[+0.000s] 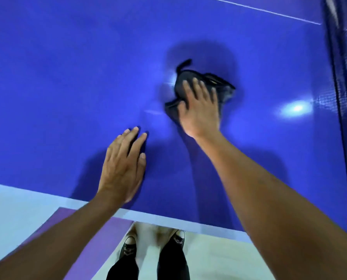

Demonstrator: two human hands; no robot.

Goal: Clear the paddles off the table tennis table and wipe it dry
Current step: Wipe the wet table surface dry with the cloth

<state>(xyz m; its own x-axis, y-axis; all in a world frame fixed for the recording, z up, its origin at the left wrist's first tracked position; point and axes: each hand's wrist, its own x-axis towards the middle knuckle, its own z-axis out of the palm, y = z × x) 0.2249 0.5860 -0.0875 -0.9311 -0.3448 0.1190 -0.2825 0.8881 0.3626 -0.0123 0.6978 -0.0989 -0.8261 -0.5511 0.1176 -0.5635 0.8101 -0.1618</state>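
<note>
**Wiping under way, no paddles in sight**

The person is leaning over the blue table (pixel 67 77), which is filling most of the frame. The right hand (pixel 201 110), right of centre, is pressing a crumpled dark cloth (pixel 222 85) flat against the surface, with the fingers spread and straight rather than gripping. The left hand (pixel 122 164), lower centre, is resting open and palm down on the table, seemingly bracing the body. The net (pixel 342 77) is running down the right edge of the frame. No paddle is showing anywhere in view, so the clearing looks done and the drying is the step in hand. The cloth is blurring slightly, which suggests a stroke. Next, the cloth probably needs sweeping across the broad area at upper left, which is calling for a longer reach or a sideways step.
</note>
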